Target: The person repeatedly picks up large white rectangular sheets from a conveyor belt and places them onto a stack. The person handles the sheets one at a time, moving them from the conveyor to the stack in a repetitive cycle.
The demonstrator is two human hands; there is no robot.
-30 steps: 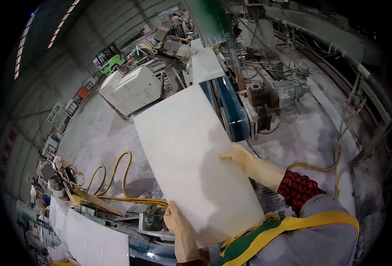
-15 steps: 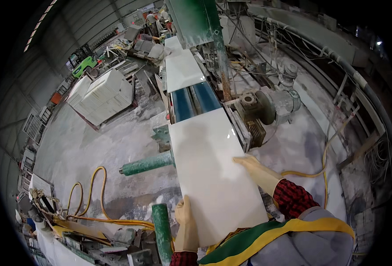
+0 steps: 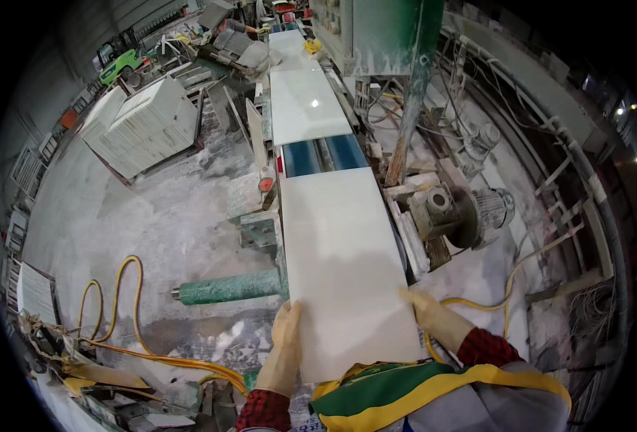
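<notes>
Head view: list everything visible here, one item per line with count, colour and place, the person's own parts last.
Near tile: one, white, flat on the conveyor, held at both sides.
Far tile: one, white, further up the line.
Conveyor belts: blue, showing between the tiles.
Roller: one, green, left of the near tile.
Tile stack: one, white, upper left.
Motor: grey, right of the line.
Hose: yellow, on the floor at left.
Left hand: gloved, on the tile's left edge.
Right hand: gloved, on its right edge.

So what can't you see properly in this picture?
- Head view: the near edge of the white tile is hidden by the person's green and yellow apron.
- The left hand and right hand are gloved, so the fingers' grip under the tile is hidden.
- Far conveyor end: too small.
</notes>
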